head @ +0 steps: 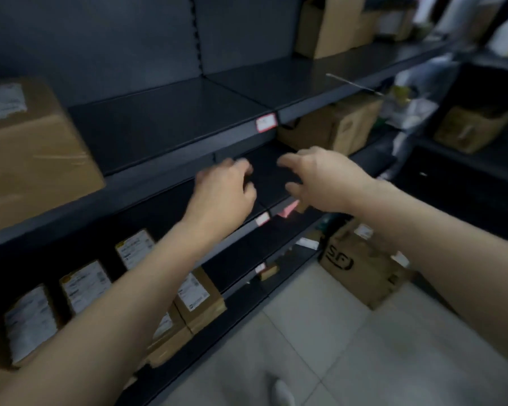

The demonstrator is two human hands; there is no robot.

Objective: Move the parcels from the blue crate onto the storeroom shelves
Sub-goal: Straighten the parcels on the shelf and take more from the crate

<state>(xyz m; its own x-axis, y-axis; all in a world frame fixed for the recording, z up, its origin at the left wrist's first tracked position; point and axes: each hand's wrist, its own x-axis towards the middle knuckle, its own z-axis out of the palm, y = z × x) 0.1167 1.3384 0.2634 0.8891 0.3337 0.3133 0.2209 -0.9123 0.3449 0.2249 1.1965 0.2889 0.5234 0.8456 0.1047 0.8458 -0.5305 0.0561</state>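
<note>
Motion blur smears the whole view, so fine detail is lost. Both hands reach over the middle board of the dark shelves [165, 118]. The left hand [223, 186] has its fingers curled in, and the right hand [320, 180] has bent, spread fingers. Only a dark surface shows between them, and I cannot tell whether they grip a dark item there or nothing.

The left forearm hides part of a row of small brown parcels [84, 284] on a lower board. Each bears a white label, but the print is too blurred to read. A big box [27, 153] stands on the upper board at the left, cut off by the frame edge, and its label is equally unreadable.

Red-bordered tags [266, 122] sit on the boards' front edges, with no legible writing. More brown boxes [335, 127] stand farther right under the upper board, beside pale bags too blurred to identify.

On the tiled floor [349, 347] by the shelves stands a carton [361, 265] marked "SF" in black. A pale shoe tip [282, 391] shows at the bottom edge.
</note>
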